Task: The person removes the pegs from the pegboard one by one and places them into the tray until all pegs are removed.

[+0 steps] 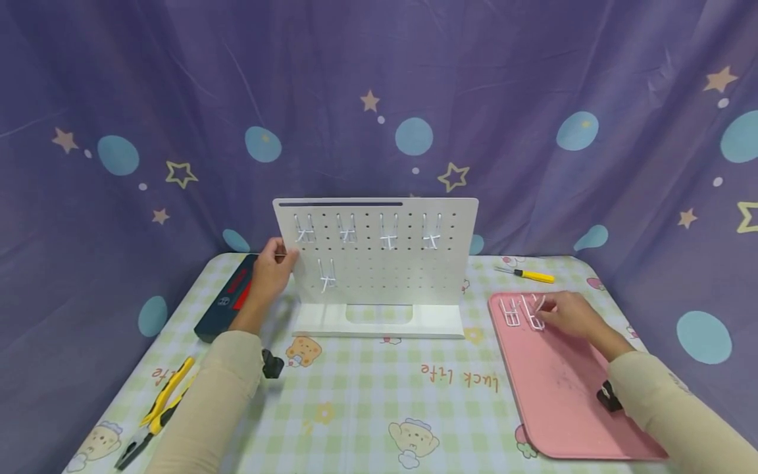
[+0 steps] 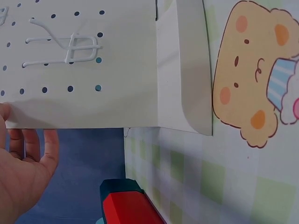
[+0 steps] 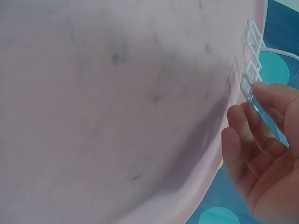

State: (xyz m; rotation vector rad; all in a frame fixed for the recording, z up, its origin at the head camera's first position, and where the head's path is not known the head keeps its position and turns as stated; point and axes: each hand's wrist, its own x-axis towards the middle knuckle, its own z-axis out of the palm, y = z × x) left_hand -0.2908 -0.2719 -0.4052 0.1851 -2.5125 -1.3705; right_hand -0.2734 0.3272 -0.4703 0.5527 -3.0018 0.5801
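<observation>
A white pegboard [image 1: 367,296] stands upright on its base at the middle of the table, with several white wire hooks hung in its holes; one hook [image 2: 77,49] shows close up in the left wrist view. My left hand [image 1: 272,271] grips the board's left edge, thumb in front and fingers behind. At the right, my right hand [image 1: 570,316] pinches a white wire hook [image 3: 247,86] over the far end of a pink tray [image 1: 568,401]. Another white hook [image 1: 510,313] lies beside it on the tray.
A dark blue and red Bosch case [image 1: 222,303] lies left of the board, near my left forearm. Yellow-handled pliers [image 1: 156,415] lie at the front left. A yellow-handled screwdriver [image 1: 533,276] lies behind the tray. A purple curtain [image 1: 331,79] hangs behind the table.
</observation>
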